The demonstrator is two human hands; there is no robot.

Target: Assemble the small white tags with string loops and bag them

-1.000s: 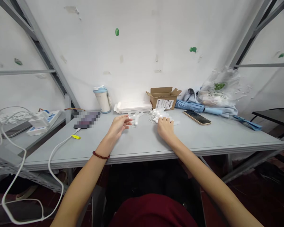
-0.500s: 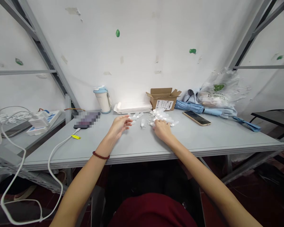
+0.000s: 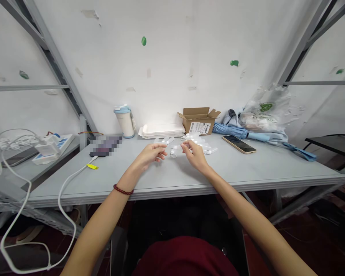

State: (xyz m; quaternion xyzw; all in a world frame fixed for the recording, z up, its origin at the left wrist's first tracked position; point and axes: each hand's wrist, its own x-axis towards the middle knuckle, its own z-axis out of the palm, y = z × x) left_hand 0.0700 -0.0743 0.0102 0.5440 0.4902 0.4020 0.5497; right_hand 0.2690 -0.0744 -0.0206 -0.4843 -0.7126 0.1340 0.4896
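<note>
My left hand [image 3: 151, 155] hovers over the tabletop with its fingers loosely stretched and nothing visible in them. Opposite it, my right hand [image 3: 194, 154] is closed in a pinch; whatever lies between its fingertips is too small to make out. Between the two hands is a small white plastic piece with a thin wire loop [image 3: 173, 153], close to the right fingertips; contact cannot be told. Behind my right hand lies a loose pile of similar white pieces [image 3: 209, 149], partly hidden by the hand. A few more pieces [image 3: 169, 140] lie behind my left fingers.
At the back stand a flat white stack [image 3: 162, 131], an open cardboard box [image 3: 200, 122] and a tumbler [image 3: 124, 122]. To the right are a phone [image 3: 238, 144], a folded blue umbrella [image 3: 235, 131] and a plastic bag [image 3: 261, 115]. A charging cable [image 3: 66, 188] hangs over the left front edge.
My right hand has lifted from the pile and moved left, its fingers now pinched. My left hand has shifted slightly right and down, bringing the hands closer together.
</note>
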